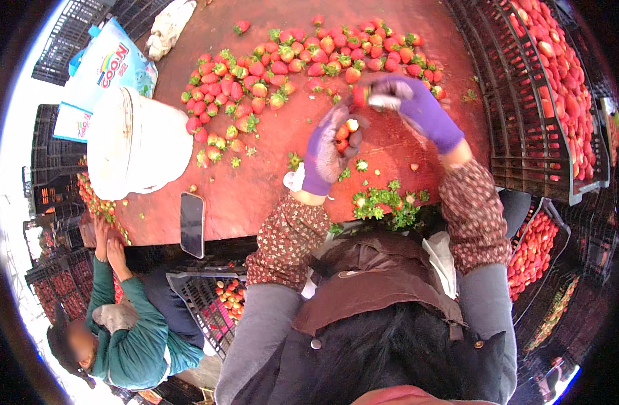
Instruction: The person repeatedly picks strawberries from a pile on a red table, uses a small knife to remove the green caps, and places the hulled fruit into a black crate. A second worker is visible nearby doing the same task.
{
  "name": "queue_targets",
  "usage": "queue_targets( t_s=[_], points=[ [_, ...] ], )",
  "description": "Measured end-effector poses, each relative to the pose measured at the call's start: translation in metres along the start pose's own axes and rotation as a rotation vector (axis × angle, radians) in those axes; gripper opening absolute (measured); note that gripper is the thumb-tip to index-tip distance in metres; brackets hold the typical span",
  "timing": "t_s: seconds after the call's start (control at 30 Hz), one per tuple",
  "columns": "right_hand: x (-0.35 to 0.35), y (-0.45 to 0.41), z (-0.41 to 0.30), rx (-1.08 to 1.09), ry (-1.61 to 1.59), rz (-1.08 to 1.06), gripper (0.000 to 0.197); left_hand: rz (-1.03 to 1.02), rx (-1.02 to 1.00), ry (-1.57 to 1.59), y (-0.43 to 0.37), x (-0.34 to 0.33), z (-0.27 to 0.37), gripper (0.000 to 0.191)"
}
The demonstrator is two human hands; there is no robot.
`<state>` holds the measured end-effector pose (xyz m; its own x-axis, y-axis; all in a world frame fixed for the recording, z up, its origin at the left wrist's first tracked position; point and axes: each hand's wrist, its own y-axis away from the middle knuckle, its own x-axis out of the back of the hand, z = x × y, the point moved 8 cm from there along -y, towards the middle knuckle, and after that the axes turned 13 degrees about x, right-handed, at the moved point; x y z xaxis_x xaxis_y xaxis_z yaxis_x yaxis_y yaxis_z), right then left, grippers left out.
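My left hand [327,144], in a purple glove with a stained palm, curls around several small strawberries [343,132]. One of these shows a pale cut top. Another red strawberry [359,96] sits at the left fingertips, its green end towards my right hand [421,109]. That hand wears a similar purple glove, is blurred, and its fingers close at the berry's leafy end. A pale patch shows at the right fingers; whether it is glove or a small tool I cannot tell. Beyond both hands, whole strawberries with leaves [289,61] spread over the red tabletop [269,192].
Cut green strawberry tops [390,202] lie at the near edge. A white bucket [137,147], a printed bag [112,66] and a phone [192,225] are on the left. A black crate of strawberries [522,101] stands right. Another person [142,344] works at lower left.
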<state>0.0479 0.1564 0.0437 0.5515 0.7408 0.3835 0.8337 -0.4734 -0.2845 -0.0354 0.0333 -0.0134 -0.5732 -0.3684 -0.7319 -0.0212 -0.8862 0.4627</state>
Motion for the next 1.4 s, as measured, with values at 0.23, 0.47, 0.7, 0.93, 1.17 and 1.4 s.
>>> queue_targets(
  t_s=[0.23, 0.47, 0.7, 0.93, 1.17, 1.4],
  points=[
    [-0.007, 0.056, -0.041, -0.02, -0.263, 0.365, 0.018, -0.03, 0.028, -0.005, 0.0, -0.01, -0.008, 0.037],
    [-0.006, 0.071, -0.043, -0.118, -0.178, 0.539, 0.015, 0.061, -0.113, -0.465, 0.011, -0.019, 0.004, 0.039],
    [-0.014, 0.073, -0.032, -0.166, -0.378, 0.576, 0.019, -0.05, 0.087, -0.009, 0.007, -0.014, -0.006, 0.037],
    [-0.007, 0.072, -0.029, -0.336, -0.418, 0.393, 0.019, -0.215, 0.066, 0.127, 0.011, -0.011, 0.008, 0.043],
    [0.003, 0.006, -0.032, 0.106, 0.506, 0.222, 0.018, -0.203, 0.051, 0.405, 0.001, 0.019, 0.026, 0.032],
    [-0.025, 0.012, -0.018, 0.116, -0.236, 0.176, 0.014, -0.084, -0.003, 0.032, 0.006, 0.002, 0.009, 0.031]
  ],
)
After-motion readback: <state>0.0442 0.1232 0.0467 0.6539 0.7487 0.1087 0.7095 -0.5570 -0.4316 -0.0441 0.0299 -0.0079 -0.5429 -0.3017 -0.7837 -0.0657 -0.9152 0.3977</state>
